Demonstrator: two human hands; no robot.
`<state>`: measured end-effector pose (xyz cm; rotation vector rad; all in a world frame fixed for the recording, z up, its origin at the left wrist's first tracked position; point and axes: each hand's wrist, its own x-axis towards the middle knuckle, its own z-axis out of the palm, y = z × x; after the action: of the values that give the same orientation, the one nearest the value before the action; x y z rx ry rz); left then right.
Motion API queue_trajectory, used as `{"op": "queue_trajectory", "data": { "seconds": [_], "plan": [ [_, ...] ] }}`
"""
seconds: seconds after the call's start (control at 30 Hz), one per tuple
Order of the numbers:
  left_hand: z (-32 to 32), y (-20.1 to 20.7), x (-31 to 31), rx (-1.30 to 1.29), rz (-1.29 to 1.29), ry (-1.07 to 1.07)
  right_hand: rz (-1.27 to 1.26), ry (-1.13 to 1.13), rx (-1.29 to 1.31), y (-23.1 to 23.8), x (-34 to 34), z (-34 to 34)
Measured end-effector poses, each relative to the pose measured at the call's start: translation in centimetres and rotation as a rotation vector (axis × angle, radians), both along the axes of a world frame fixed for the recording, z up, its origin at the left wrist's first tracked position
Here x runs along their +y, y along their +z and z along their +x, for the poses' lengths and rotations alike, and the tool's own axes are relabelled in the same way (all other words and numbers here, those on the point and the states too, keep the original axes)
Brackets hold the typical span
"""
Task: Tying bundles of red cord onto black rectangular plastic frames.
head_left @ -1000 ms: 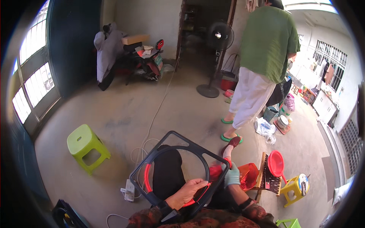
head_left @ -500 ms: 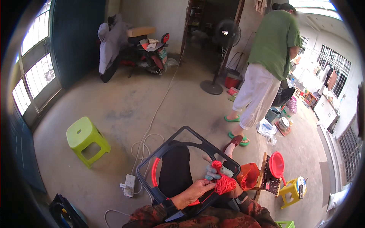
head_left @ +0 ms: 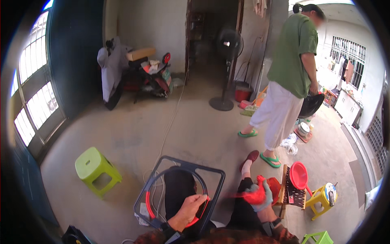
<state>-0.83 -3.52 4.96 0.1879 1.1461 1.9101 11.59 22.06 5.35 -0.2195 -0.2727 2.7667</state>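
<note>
A dark square frame (head_left: 222, 179) with a round ring inside it rests over my lap. Red cord wraps parts of the ring's left (head_left: 150, 205) and lower right. My left hand (head_left: 187, 211) is bare, its thumb and fingers pinched at the ring's right side on the red cord. To the right and apart from the frame, my right hand (head_left: 262, 197), in a grey glove, is closed around a bundle of red cord (head_left: 254, 196), which is smeared by motion. A faint red strand trails from the bundle toward the frame.
A green stool (head_left: 97, 171) stands at left; a white power strip (head_left: 143, 213) lies under the frame. At right are a red basin (head_left: 298, 175), a wooden rack (head_left: 294, 197) and a yellow stool (head_left: 323, 199). A person in green (head_left: 286, 61) holds a black bag (head_left: 310, 105). A fan (head_left: 222, 103) stands behind.
My right hand has swung right with the cord bundle, away from my left hand and the frame. My view has shifted. The person in green has turned and stepped.
</note>
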Motion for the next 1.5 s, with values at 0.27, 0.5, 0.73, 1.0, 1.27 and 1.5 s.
{"op": "queue_trajectory", "data": {
  "seconds": [0.27, 0.5, 0.73, 1.0, 1.27, 1.5],
  "plan": [
    [1.5, -0.3, 1.5, -0.247, 0.194, -0.001, 0.302, 0.369, -0.244, -2.6, 2.0, 7.9],
    [1.9, -0.2, 2.3, -0.214, 0.107, -0.087, 0.081, -0.404, -0.332, -5.8, 5.7, 6.7],
    [2.9, -0.2, 4.0, -0.242, 0.051, -0.236, 1.454, -0.296, -0.933, -4.4, 1.4, -1.3],
    [3.6, 0.4, 4.8, -0.165, 0.059, -0.337, 0.501, 0.312, -0.432, -1.7, -4.2, -5.7],
    [3.5, -1.7, 5.1, -0.157, 0.086, -0.438, 0.303, 0.650, 0.290, -1.5, -2.9, -4.0],
    [3.9, -1.1, 4.7, 0.008, 0.037, -0.340, 0.329, 0.609, -0.071, -1.8, -2.1, -3.3]
  ]
}}
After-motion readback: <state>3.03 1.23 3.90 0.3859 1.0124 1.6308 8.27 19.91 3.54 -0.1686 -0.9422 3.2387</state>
